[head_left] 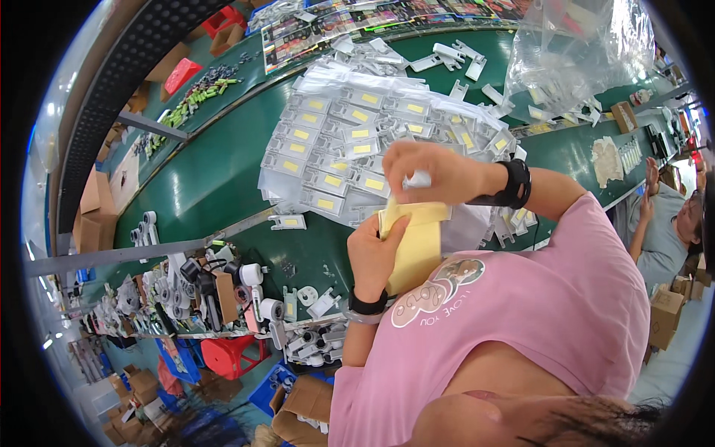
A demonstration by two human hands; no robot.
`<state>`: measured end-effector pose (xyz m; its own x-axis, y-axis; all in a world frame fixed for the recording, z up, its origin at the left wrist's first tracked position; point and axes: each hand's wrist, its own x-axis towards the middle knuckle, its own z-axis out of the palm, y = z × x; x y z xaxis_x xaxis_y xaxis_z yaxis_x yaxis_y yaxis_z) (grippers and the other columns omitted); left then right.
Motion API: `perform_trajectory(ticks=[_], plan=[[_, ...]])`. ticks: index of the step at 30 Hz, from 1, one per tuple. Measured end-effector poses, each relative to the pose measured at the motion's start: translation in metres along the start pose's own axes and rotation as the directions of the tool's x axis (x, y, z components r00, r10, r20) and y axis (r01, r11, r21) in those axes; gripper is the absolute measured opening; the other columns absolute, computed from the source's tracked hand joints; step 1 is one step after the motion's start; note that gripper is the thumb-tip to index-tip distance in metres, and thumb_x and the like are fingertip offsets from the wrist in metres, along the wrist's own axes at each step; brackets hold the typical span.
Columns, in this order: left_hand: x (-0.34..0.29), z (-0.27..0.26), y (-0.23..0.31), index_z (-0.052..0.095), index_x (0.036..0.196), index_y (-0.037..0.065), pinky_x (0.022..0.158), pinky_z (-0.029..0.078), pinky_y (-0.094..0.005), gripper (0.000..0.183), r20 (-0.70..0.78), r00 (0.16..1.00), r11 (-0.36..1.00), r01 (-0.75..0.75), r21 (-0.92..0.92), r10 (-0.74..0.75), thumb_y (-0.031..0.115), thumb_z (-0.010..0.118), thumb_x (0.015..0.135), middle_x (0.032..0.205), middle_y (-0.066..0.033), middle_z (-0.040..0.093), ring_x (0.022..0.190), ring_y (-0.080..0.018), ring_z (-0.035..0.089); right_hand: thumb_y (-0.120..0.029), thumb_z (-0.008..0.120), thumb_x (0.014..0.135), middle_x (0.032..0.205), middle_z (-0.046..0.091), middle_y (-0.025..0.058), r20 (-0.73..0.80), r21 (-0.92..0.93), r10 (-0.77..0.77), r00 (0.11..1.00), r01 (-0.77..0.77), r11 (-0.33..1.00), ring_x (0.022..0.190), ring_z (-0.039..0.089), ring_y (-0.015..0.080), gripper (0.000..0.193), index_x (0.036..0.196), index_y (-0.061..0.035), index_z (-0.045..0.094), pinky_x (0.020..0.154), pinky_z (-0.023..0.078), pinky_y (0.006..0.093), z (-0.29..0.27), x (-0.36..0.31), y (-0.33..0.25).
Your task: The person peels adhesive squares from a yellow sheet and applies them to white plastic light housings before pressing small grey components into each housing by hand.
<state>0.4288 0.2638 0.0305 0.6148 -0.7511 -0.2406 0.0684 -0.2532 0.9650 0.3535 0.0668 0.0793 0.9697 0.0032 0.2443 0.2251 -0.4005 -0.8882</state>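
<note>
Clamped on the pale-yellow, rectangular papery sheet (417,257) at ten o'clock, the bare left hand (374,257) risks a tear should the bare right hand (426,171), seemingly pinching at eleven, tug unevenly.

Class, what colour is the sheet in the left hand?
Pale yellow; the sheet shows best in the head view.

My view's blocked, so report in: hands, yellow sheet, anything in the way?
Left hand gripping yellow sheet. Right hand at its top edge; what it pinches, unclear. Pale plastic parts crowd the green table beyond; nothing seen blocking the sheet.
</note>
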Motion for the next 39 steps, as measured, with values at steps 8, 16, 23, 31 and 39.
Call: perform_trajectory(ticks=[8, 16, 23, 31, 39], plan=[[0.003, -0.049, -0.026, 0.065, 0.101, -0.004, 0.066, 0.048, -0.0225, 0.021, -0.216, 0.976, 0.974, -0.027, -0.223, -0.022, 0.014, 0.063, 0.091, 0.089, -0.0040, 0.067, 0.077, -0.0075, 0.060, -0.013, 0.068, 0.082, 0.104, 0.053, 0.0079, -0.113, -0.295, 0.001, 0.994, -0.035, 0.955, 0.098, 0.052, 0.0209, 0.012, 0.083, -0.0043, 0.059, 0.088, 0.042, 0.0334, -0.064, 0.012, 0.042], [0.004, -0.150, -0.079, 0.057, 0.112, 0.002, 0.062, 0.054, -0.0277, 0.026, -0.377, 0.905, 0.894, 0.008, -0.448, -0.197, 0.022, 0.059, 0.094, 0.097, -0.0081, 0.067, 0.080, -0.0177, 0.067, -0.017, 0.066, 0.073, 0.082, 0.062, 0.0110, 0.209, -0.454, 0.452, 0.867, -0.324, 0.830, 0.083, 0.060, 0.0222, 0.015, 0.073, -0.0015, 0.066, 0.073, 0.046, 0.0327, -0.065, 0.016, 0.170], [0.005, -0.220, -0.175, 0.053, 0.098, 0.005, 0.040, 0.044, -0.0257, 0.029, -0.579, 0.766, 0.960, 0.239, -0.146, -0.278, 0.028, 0.067, 0.088, 0.072, -0.0066, 0.062, 0.053, -0.0153, 0.059, -0.029, 0.072, 0.074, 0.098, 0.059, 0.0072, 0.129, -0.840, 0.518, 0.846, -0.184, 0.510, 0.094, 0.060, 0.0230, 0.021, 0.084, -0.0102, 0.068, 0.074, 0.043, 0.0451, -0.045, 0.032, 0.138], [0.005, -0.208, -0.176, 0.028, 0.138, 0.006, 0.042, 0.047, -0.0288, 0.063, -0.669, 0.673, 0.911, 0.413, -0.012, -0.314, 0.024, 0.062, 0.088, 0.102, -0.0153, 0.060, 0.066, -0.0219, 0.065, -0.039, 0.073, 0.072, 0.101, 0.057, 0.0083, -0.023, -0.870, 0.574, 0.819, -0.299, 0.392, 0.092, 0.059, 0.0250, 0.034, 0.086, -0.0092, 0.065, 0.072, 0.043, 0.0442, -0.053, 0.033, 0.108], [-0.006, -0.212, -0.167, 0.037, 0.137, 0.005, 0.041, 0.043, -0.0295, 0.060, -0.681, 0.672, 0.804, 0.557, 0.208, -0.290, 0.024, 0.062, 0.086, 0.103, -0.0149, 0.059, 0.064, -0.0218, 0.063, -0.015, 0.060, 0.080, 0.091, 0.061, 0.0074, -0.125, -0.791, 0.423, 0.898, -0.347, 0.505, 0.088, 0.062, 0.0292, 0.009, 0.085, -0.0095, 0.065, 0.069, 0.049, 0.0404, -0.088, -0.041, 0.060]])
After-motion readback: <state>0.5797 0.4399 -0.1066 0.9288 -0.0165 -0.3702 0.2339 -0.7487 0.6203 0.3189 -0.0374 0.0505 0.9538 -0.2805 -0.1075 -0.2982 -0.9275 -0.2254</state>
